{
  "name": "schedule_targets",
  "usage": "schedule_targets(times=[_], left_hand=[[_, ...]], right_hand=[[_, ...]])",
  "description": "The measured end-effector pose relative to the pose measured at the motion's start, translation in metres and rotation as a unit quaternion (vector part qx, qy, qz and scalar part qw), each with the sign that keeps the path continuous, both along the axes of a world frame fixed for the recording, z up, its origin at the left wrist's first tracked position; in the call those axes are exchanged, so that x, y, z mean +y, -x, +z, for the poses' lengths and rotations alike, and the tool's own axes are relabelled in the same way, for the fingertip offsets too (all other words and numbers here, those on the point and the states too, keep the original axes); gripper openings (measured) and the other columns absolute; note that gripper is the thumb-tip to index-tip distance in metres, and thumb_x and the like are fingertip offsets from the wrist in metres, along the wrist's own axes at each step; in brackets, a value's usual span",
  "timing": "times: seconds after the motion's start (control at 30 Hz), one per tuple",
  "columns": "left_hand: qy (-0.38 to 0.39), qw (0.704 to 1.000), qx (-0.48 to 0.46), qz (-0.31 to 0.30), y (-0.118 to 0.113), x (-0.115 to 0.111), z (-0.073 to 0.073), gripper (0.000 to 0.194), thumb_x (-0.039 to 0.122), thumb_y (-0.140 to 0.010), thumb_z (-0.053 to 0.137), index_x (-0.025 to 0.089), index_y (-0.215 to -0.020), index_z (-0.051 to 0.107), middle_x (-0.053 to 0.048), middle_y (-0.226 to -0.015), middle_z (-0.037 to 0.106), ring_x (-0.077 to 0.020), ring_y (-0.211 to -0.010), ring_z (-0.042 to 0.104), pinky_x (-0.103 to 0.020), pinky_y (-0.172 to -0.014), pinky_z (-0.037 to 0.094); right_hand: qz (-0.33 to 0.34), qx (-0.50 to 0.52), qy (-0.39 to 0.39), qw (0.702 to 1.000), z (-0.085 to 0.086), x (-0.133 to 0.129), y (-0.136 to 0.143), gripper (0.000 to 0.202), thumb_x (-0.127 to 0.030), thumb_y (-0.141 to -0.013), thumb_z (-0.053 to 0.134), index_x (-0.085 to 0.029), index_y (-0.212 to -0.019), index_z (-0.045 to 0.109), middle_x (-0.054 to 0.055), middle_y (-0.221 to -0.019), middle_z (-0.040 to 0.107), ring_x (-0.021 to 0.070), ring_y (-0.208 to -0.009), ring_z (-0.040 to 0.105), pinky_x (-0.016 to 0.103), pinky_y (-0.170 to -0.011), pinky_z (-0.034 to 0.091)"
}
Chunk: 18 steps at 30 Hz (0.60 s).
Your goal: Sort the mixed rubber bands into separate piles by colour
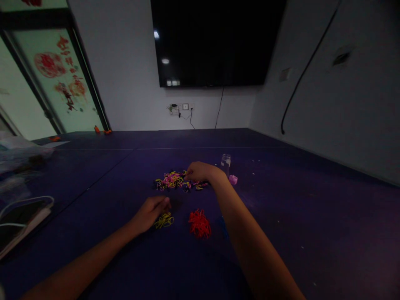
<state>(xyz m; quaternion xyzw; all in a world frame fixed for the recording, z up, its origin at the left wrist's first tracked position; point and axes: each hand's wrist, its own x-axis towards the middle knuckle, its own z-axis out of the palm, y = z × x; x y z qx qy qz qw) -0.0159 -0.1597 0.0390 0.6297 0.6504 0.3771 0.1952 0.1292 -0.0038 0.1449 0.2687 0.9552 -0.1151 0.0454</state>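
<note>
A loose mixed pile of small rubber bands point(171, 180), pink, yellow and dark, lies on the purple surface ahead of me. My right hand point(199, 171) reaches to the pile's right side, fingers pinched down among the bands; what they grip is too small to make out. Closer in, my left hand point(155, 207) hovers at a small heap of yellow rubber bands point(164, 220). Its fingers are curled together, and their contents are hidden. Between my forearms sits a heap of red rubber bands point(200, 224). A few blue bands point(223, 227) show beside my right forearm, which partly covers them.
A clear bottle point(225, 163) stands beyond my right wrist, a pink cap-like piece point(233, 179) near it. At far left are a tablet-like device point(23, 223) with a white cable and crumpled clear plastic point(18, 160). A television point(218, 41) hangs on the wall.
</note>
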Motion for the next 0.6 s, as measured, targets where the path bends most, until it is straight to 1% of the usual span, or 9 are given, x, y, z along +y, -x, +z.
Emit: schedule_targets(times=[0.07,0.17,0.33,0.43,0.5,0.6], left_hand=[[0.002,0.999,-0.037,0.002,-0.001,0.0,-0.005,0.052,0.055,-0.086,0.028,0.018,-0.073,0.061,-0.003,-0.064,0.063,-0.0156,-0.061,0.055,-0.026,-0.058,0.042],[-0.003,0.997,-0.077,0.013,0.0,-0.001,-0.007,0.053,0.058,-0.085,0.029,0.018,-0.075,0.062,-0.005,-0.065,0.065,-0.0163,-0.061,0.057,-0.027,-0.059,0.043],[-0.03,0.994,-0.101,0.039,0.005,0.001,-0.007,0.053,0.059,-0.084,0.031,0.017,-0.078,0.062,-0.006,-0.068,0.067,-0.0177,-0.064,0.059,-0.029,-0.063,0.045],[-0.061,0.993,-0.078,0.063,0.01,0.001,-0.01,0.053,0.058,-0.085,0.03,0.017,-0.077,0.062,-0.006,-0.071,0.067,-0.0182,-0.067,0.06,-0.029,-0.065,0.045],[-0.086,0.993,-0.036,0.07,0.014,0.001,-0.011,0.05,0.055,-0.086,0.03,0.018,-0.076,0.062,-0.005,-0.074,0.067,-0.0187,-0.072,0.06,-0.03,-0.069,0.046],[-0.124,0.988,0.046,0.08,0.022,0.003,-0.013,0.045,0.05,-0.088,0.031,0.019,-0.078,0.062,-0.005,-0.081,0.066,-0.0194,-0.08,0.059,-0.031,-0.077,0.044]], right_hand=[[0.002,-0.002,-0.002,1.0,-0.001,0.001,0.0,0.028,-0.028,-0.083,0.051,-0.01,-0.093,0.071,0.009,-0.081,0.069,0.0102,-0.057,0.053,0.021,-0.05,0.033],[0.001,-0.009,-0.007,1.0,-0.002,0.002,0.001,0.028,-0.028,-0.083,0.051,-0.011,-0.091,0.071,0.009,-0.08,0.069,0.0099,-0.058,0.053,0.02,-0.05,0.033],[0.004,-0.01,0.002,1.0,-0.003,0.002,0.002,0.028,-0.025,-0.084,0.049,-0.011,-0.094,0.07,0.01,-0.082,0.07,0.011,-0.06,0.057,0.019,-0.049,0.034],[-0.004,-0.018,-0.002,1.0,-0.006,0.004,0.003,0.027,-0.018,-0.082,0.048,-0.01,-0.097,0.07,0.011,-0.084,0.07,0.0133,-0.066,0.061,0.019,-0.052,0.037],[-0.015,-0.024,-0.011,1.0,-0.011,0.007,0.004,0.028,-0.013,-0.079,0.05,-0.012,-0.099,0.069,0.011,-0.088,0.071,0.0147,-0.073,0.063,0.019,-0.057,0.039],[-0.055,-0.009,-0.034,0.998,-0.021,0.011,0.009,0.033,-0.007,-0.074,0.052,-0.015,-0.102,0.069,0.011,-0.098,0.069,0.0173,-0.088,0.064,0.02,-0.067,0.043]])
